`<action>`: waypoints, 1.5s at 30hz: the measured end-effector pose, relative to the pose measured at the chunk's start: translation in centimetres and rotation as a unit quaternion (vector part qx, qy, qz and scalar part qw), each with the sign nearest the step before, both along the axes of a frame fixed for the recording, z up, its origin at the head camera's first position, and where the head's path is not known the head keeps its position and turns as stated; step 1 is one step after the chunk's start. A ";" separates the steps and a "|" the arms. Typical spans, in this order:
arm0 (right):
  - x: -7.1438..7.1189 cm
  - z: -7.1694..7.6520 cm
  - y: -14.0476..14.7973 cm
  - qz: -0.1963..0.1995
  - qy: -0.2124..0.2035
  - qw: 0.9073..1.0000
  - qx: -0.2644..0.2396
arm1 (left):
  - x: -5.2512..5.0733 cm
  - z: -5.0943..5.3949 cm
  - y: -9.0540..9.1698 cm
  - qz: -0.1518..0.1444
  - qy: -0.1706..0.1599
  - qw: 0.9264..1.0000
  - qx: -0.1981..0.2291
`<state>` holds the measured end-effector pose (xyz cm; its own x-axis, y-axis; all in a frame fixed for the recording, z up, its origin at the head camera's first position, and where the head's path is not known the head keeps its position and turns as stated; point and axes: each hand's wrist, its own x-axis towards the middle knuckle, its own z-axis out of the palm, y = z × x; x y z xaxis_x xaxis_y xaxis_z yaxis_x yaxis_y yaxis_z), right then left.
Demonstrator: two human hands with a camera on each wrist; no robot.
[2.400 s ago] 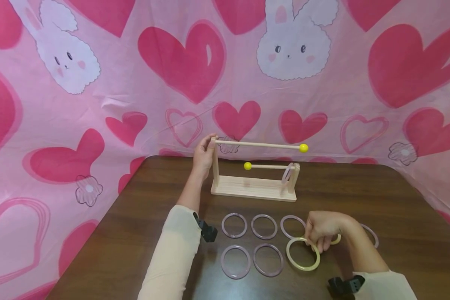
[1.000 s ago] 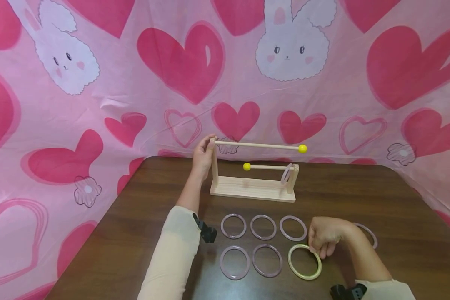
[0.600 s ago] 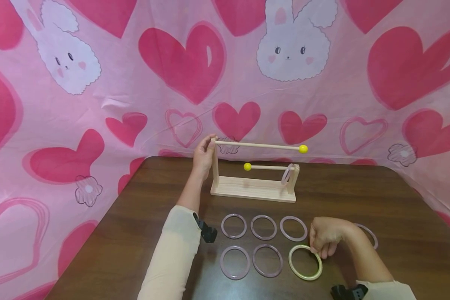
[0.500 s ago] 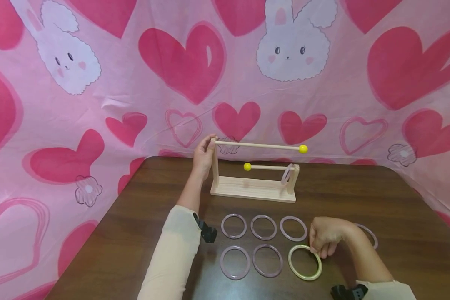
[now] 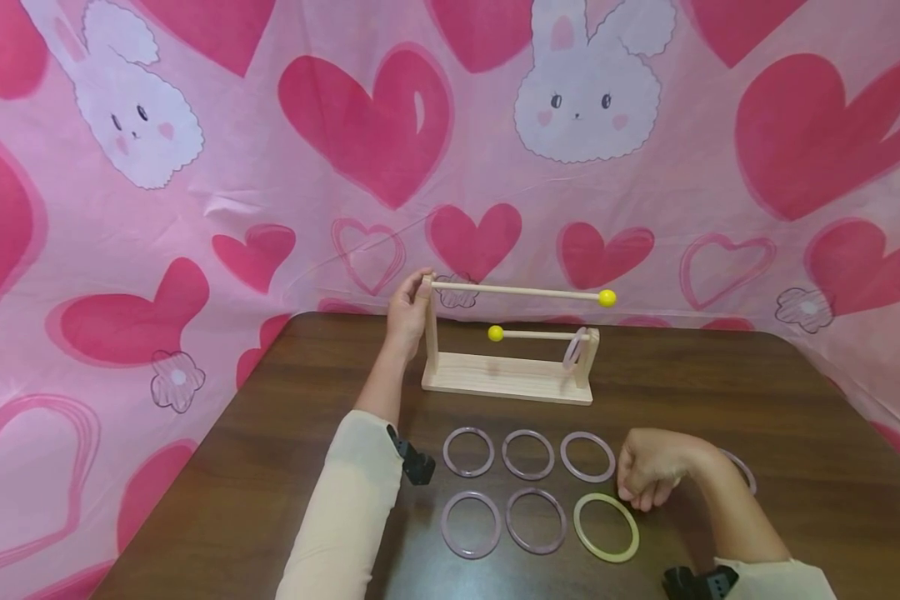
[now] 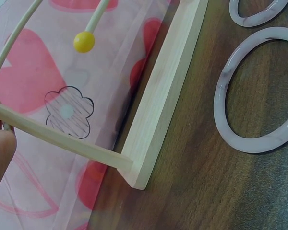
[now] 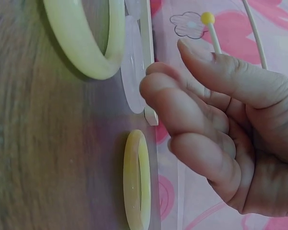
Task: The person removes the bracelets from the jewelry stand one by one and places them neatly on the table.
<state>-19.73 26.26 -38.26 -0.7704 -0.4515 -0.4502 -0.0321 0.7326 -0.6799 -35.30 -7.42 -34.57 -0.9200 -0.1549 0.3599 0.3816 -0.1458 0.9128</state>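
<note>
In the head view my left hand [image 5: 405, 317] grips the top of the tall post of a wooden bangle stand [image 5: 506, 377]. The stand has two rods with yellow ball ends; a lilac bangle [image 5: 568, 354] hangs on the shorter one. My right hand [image 5: 656, 467] is just above the table, fingers loosely curled and holding nothing. Close beside its fingertips a yellow-green bangle [image 5: 611, 557] lies flat. A second yellow bangle [image 7: 134, 182] shows in the right wrist view; in the head view the right hand hides it.
Several lilac bangles [image 5: 468, 430] lie in two rows in front of the stand. Another lilac bangle [image 5: 750, 472] is partly hidden behind the right wrist. A pink curtain [image 5: 307, 192] with hearts and rabbits hangs behind the brown table [image 5: 270, 467].
My right hand has lowered the yellow-green bangle to lie flat on the table at the end of the front row and let it go. The left hand keeps its grip on the post.
</note>
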 end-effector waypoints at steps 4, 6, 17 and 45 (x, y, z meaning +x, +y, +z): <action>-0.1 -0.1 0.0 -0.001 0.001 1.000 -0.007 | 0.0 0.0 0.0 0.001 -0.002 1.000 -0.001; -0.3 -0.2 0.0 0.001 0.006 1.000 -0.012 | 0.0 0.0 0.0 0.002 -0.002 1.000 -0.002; -1.0 -0.1 -0.2 -0.004 0.083 0.996 -0.037 | 0.0 -0.1 0.0 0.003 0.007 1.000 0.002; -1.9 0.4 -1.5 -0.101 0.291 0.951 -0.019 | -0.1 -0.1 0.0 -0.003 0.008 1.000 -0.002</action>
<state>-21.61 24.78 -37.90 -0.9571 -0.2744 0.0927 -0.2716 0.7392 -0.6162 -35.37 -7.46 -34.70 -0.9151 -0.1480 0.3752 0.3953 -0.1439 0.9072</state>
